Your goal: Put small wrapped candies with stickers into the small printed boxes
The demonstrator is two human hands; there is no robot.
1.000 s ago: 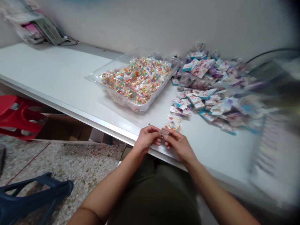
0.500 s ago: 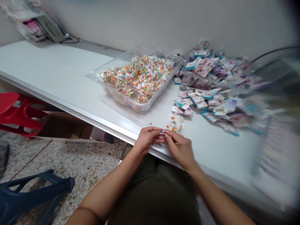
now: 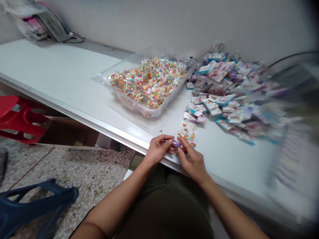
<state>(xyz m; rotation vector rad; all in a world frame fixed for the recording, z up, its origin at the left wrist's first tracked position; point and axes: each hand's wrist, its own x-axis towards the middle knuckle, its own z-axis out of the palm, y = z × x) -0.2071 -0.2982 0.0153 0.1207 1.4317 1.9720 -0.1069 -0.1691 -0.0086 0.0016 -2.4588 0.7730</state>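
Observation:
A small purple-sided carton (image 3: pixel 177 143) is held near the table's front edge, with a narrow side facing up. My left hand (image 3: pixel 159 148) is closed on its left end, thumb and fingertips pinching it. At the right end, my right hand (image 3: pixel 192 159) has its thumb and index finger around the carton, apparently touching it. Just beyond the fingers lies a clear sachet (image 3: pixel 187 130) of small multicoloured pellets, partly covered by the right hand. Much of the carton is hidden behind my fingers.
A clear plastic tub (image 3: pixel 156 113) full of pellet sachets stands behind my hands. To its right spreads a heap of small blue and purple cartons (image 3: pixel 219 71). A cardboard box (image 3: pixel 67 132), a red stool (image 3: pixel 20 116) and a dark blue stool (image 3: pixel 42 205) are at left below the table.
The carton has turned so that more of its purple side shows. My right index finger has lifted and spread away from the thumb. My left hand has stayed almost in place.

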